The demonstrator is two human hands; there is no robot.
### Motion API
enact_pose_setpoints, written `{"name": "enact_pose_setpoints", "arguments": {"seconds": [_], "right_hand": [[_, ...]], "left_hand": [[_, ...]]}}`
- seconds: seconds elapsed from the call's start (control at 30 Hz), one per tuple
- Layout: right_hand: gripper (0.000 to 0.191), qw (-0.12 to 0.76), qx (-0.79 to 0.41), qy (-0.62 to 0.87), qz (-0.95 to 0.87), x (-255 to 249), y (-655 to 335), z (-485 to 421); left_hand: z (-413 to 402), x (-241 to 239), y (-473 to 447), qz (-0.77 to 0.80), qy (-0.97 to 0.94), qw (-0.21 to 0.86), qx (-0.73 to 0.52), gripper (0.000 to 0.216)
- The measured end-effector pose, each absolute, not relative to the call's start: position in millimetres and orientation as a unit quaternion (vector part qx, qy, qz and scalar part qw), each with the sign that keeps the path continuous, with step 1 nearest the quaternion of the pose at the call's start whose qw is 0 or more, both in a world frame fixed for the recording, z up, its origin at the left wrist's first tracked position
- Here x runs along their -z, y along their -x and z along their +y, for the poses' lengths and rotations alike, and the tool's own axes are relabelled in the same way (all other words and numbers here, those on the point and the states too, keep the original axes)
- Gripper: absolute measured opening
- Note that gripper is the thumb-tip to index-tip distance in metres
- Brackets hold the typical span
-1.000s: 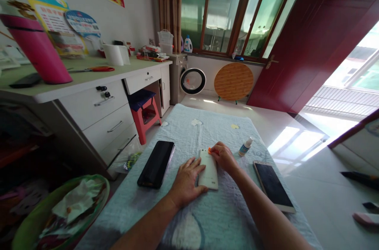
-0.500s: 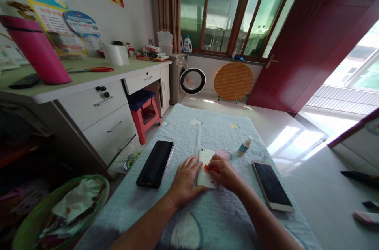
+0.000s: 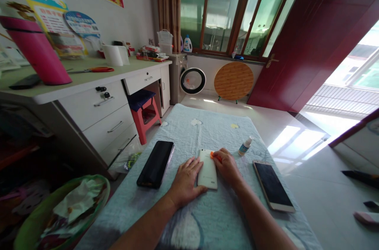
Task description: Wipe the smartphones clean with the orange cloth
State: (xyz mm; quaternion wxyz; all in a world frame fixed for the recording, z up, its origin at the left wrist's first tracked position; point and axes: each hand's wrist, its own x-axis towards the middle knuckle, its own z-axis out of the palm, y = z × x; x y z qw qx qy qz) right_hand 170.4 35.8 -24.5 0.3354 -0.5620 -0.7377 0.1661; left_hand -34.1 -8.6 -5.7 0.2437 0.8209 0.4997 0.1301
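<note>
A white phone [image 3: 207, 171] lies back side up on a pale blue towel [image 3: 204, 131]. My left hand [image 3: 186, 181] rests flat against the phone's left edge, fingers stretched out, holding it still. My right hand [image 3: 226, 164] is pinched on a small orange thing [image 3: 212, 155] and presses it on the phone's upper right part. A black phone [image 3: 156, 163] lies to the left. At the right lies a gold-rimmed phone [image 3: 273, 185], screen up. A small white bottle with a blue label [image 3: 245, 146] lies beyond my right hand.
A white desk with drawers [image 3: 97, 104] and a pink cylinder [image 3: 38, 51] stand at the left, a red stool [image 3: 145, 114] under it. A green basket of scraps [image 3: 59, 212] sits at the lower left. The tiled floor and red door [image 3: 319, 37] are to the right.
My right hand, with the orange thing, slid down the white phone's back and has come up again toward its top right. My left hand has stayed in place.
</note>
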Motion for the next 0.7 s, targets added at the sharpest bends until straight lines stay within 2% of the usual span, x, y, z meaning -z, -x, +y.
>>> {"name": "enact_pose_setpoints", "arguments": {"seconds": [0.2, 0.7], "right_hand": [[0.023, 0.319, -0.129, 0.612, -0.712, 25.4, -169.4, 41.5], [0.015, 0.267, -0.210, 0.643, -0.687, 20.5, -175.1, 11.2]], "left_hand": [[-8.9, 7.7, 33.8, 0.499, -0.819, 0.246, -0.140, 0.078], [-9.8, 5.2, 34.0, 0.496, -0.822, 0.243, -0.142, 0.078]]}}
